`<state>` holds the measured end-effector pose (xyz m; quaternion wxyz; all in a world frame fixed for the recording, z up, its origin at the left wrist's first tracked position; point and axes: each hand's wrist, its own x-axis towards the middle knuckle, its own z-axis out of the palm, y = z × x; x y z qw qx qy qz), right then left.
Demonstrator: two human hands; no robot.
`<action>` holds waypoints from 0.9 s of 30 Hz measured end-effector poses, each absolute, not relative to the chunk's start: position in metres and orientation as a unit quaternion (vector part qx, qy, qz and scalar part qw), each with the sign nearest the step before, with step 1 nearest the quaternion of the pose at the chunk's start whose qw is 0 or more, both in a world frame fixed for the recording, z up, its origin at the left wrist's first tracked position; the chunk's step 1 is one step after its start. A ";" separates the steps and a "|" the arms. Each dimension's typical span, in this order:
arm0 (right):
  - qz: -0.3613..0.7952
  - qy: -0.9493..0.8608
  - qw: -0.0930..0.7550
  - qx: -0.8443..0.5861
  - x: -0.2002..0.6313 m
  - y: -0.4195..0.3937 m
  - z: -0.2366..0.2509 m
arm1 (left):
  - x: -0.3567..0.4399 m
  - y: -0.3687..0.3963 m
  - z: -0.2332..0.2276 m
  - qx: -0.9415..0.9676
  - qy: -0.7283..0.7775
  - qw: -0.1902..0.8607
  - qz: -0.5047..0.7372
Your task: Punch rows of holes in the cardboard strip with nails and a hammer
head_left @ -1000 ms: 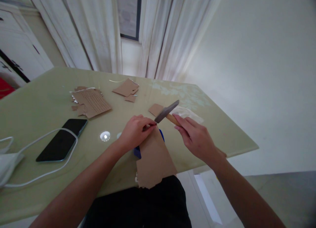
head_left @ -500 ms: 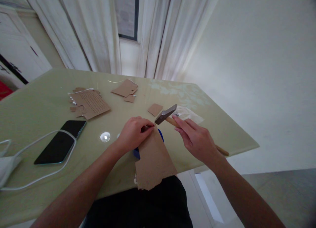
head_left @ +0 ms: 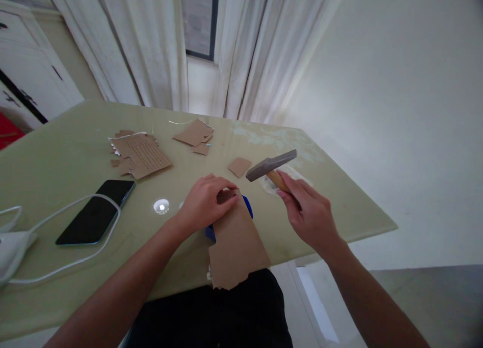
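My right hand (head_left: 311, 214) grips the wooden handle of a hammer (head_left: 270, 166), whose grey head is raised above the table to the right of my left hand. My left hand (head_left: 206, 202) presses its pinched fingertips on the top edge of a brown cardboard piece (head_left: 236, 242) that overhangs the table's front edge. Whether a nail sits between those fingers I cannot tell. A blue object (head_left: 247, 205) shows from under the cardboard.
A black phone (head_left: 96, 212) with a white cable (head_left: 68, 212) lies on the pale green table (head_left: 56, 157) at left. Torn cardboard scraps (head_left: 139, 154) and smaller cardboard pieces (head_left: 194, 134) lie further back. A clear plastic bag (head_left: 269, 184) lies behind the hammer. White curtains hang behind.
The hammer head has lifted up and to the right, away from my left fingertips. My left hand has stayed on the cardboard.
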<state>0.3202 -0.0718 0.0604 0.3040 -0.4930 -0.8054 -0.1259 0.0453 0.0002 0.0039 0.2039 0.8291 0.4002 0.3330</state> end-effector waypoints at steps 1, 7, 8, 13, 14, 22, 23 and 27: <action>-0.129 -0.799 0.320 -0.493 0.320 -0.072 0.062 | 0.044 0.000 0.005 0.834 0.402 0.195 0.323; -0.100 -0.841 0.206 -0.491 0.314 -0.070 0.051 | 0.040 0.000 0.004 0.847 0.414 0.208 0.259; -0.091 -0.850 0.173 -0.490 0.313 -0.069 0.048 | 0.040 0.001 0.003 0.848 0.413 0.212 0.256; -0.097 -0.829 0.252 -0.490 0.309 -0.068 0.045 | 0.040 0.000 0.002 0.839 0.426 0.217 0.260; -0.103 -0.819 0.279 -0.490 0.310 -0.068 0.046 | 0.040 0.000 0.002 0.838 0.428 0.218 0.261; -0.011 -0.847 0.242 -0.472 0.311 -0.058 0.036 | 0.039 0.001 -0.003 0.825 0.414 0.248 0.294; 0.004 -0.832 0.281 -0.479 0.310 -0.051 0.034 | 0.038 0.002 -0.004 0.814 0.415 0.268 0.306; 0.106 -0.725 0.392 -0.556 0.304 -0.003 0.014 | 0.026 0.014 -0.007 0.761 0.425 0.371 0.319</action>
